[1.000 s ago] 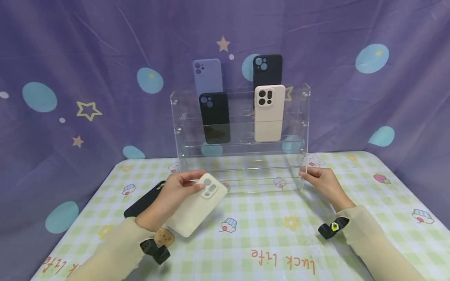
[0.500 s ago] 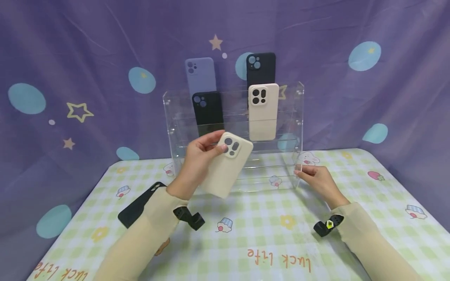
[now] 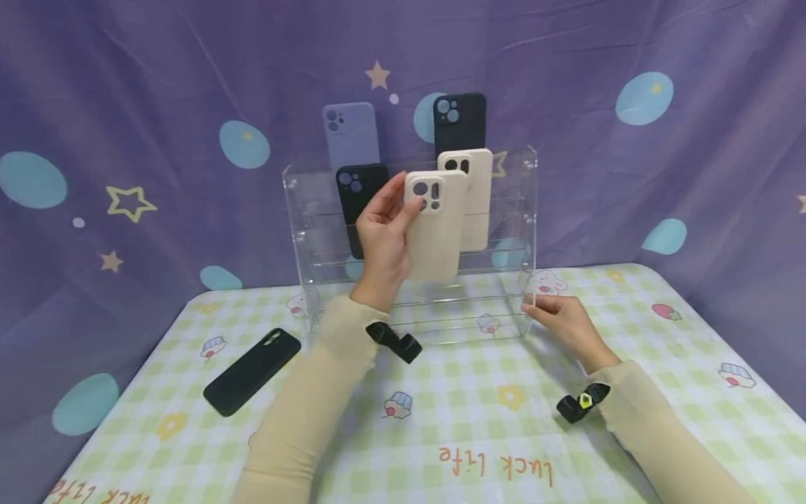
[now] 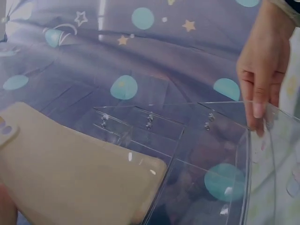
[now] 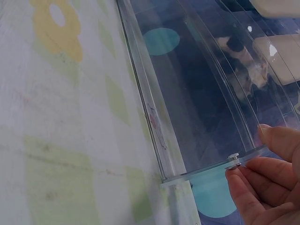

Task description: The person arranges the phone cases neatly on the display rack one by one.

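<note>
My left hand [image 3: 385, 241] pinches a cream phone case [image 3: 436, 241] by its left edge near the camera cutouts. The case stands nearly upright in front of the middle of a clear acrylic display rack [image 3: 531, 210], and it overlaps a pinkish-white phone case [image 3: 476, 210] on the rack. In the left wrist view the held case's lower end [image 4: 89, 168] is close to the clear shelves. With thumb and fingers, my right hand [image 3: 567, 323] grips the rack's right side panel low down. The right wrist view shows those fingers [image 5: 281, 140] beside a metal screw on the panel's edge.
On the rack stand a lavender case [image 3: 352, 136], a dark case [image 3: 462, 129] and a black case [image 3: 354, 210]. Another black phone case [image 3: 252, 371] lies on the checked tablecloth [image 3: 466, 413] at left. A purple curtain [image 3: 157, 84] hangs behind.
My left hand has raised the cream phone case from low over the table up to the rack, moving right and turning it upright. My right hand keeps its grip on the side panel.
</note>
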The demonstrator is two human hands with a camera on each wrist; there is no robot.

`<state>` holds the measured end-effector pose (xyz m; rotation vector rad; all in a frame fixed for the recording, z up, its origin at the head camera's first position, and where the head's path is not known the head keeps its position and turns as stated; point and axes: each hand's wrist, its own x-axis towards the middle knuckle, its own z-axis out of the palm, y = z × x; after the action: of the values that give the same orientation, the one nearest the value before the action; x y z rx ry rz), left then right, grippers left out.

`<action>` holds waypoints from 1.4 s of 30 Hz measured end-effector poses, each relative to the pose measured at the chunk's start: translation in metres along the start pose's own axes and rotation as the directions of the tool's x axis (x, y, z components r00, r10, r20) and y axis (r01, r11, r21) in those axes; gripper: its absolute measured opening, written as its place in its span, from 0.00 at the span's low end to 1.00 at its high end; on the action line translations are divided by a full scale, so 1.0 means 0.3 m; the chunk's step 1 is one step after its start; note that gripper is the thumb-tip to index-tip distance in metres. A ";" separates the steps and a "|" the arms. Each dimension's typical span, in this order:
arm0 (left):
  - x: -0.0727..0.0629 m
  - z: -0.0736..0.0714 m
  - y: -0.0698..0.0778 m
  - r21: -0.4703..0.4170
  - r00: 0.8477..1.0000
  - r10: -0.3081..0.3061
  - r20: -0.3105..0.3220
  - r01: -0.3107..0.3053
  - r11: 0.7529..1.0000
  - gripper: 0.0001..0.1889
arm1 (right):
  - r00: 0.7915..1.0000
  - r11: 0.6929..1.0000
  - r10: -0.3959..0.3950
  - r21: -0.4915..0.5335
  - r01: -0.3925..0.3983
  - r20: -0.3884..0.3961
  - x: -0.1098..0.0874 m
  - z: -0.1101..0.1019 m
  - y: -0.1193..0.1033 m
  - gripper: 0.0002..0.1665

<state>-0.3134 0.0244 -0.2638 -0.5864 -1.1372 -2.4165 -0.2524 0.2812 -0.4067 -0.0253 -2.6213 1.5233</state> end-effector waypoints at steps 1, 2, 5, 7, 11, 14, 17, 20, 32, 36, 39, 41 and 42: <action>0.003 0.007 -0.010 -0.024 1.000 0.016 -0.014 -0.016 1.000 0.21 | 1.000 1.000 0.000 0.003 0.000 0.002 0.001 0.002 0.000 0.30; 0.006 0.013 -0.019 -0.043 0.999 0.029 -0.024 -0.030 0.999 0.20 | 1.000 1.000 0.003 0.001 -0.003 0.003 0.001 0.003 0.001 0.30; 0.010 0.029 -0.052 -0.080 0.997 0.064 -0.037 -0.067 0.995 0.20 | 1.000 1.000 0.010 -0.012 -0.010 0.001 0.002 0.003 0.002 0.30; 0.010 0.038 -0.078 -0.093 0.997 0.073 -0.037 -0.077 0.993 0.20 | 1.000 1.000 0.013 -0.017 -0.013 0.001 0.003 0.000 0.002 0.30; 0.003 0.042 -0.135 -0.085 0.996 0.067 -0.063 -0.072 0.994 0.20 | 1.000 1.000 0.011 -0.016 -0.010 0.007 0.007 -0.002 0.002 0.30; -0.007 0.043 -0.168 -0.083 0.993 0.057 -0.099 -0.066 0.994 0.19 | 1.000 1.000 0.010 -0.016 -0.010 0.010 0.007 -0.001 -0.002 0.29; -0.016 0.048 -0.194 -0.091 0.992 0.049 -0.115 -0.060 0.994 0.19 | 1.000 1.000 0.013 -0.019 -0.012 0.006 0.006 0.000 -0.008 0.29; -0.027 0.054 -0.219 -0.092 0.992 0.025 -0.122 -0.036 0.995 0.19 | 1.000 1.000 0.018 -0.020 -0.018 0.005 0.004 -0.001 -0.011 0.30; -0.086 0.051 -0.298 0.059 0.995 -0.043 -0.086 0.049 0.997 0.20 | 1.000 1.000 -0.014 -0.002 0.014 -0.005 0.006 -0.001 0.002 0.30; -0.090 0.050 -0.302 0.146 0.998 -0.033 -0.046 0.039 0.989 0.19 | 1.000 1.000 -0.019 -0.002 0.019 -0.006 0.010 0.001 0.004 0.31; -0.096 0.044 -0.303 0.263 1.000 -0.004 -0.018 0.009 0.965 0.18 | 1.000 1.000 -0.023 -0.002 0.023 -0.008 0.010 0.002 0.004 0.30; -0.106 0.040 -0.298 0.350 0.999 0.037 0.005 -0.037 0.936 0.18 | 1.000 1.000 -0.026 -0.002 0.026 -0.007 0.011 0.002 0.004 0.30; -0.111 0.038 -0.297 0.390 0.998 0.064 0.015 -0.065 0.919 0.17 | 1.000 1.000 -0.027 -0.001 0.027 -0.007 0.010 0.002 0.004 0.29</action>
<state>-0.3298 0.0915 -0.3300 -0.4844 -1.5227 -2.0499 -0.2556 0.2816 -0.4076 0.0045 -2.6061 1.5113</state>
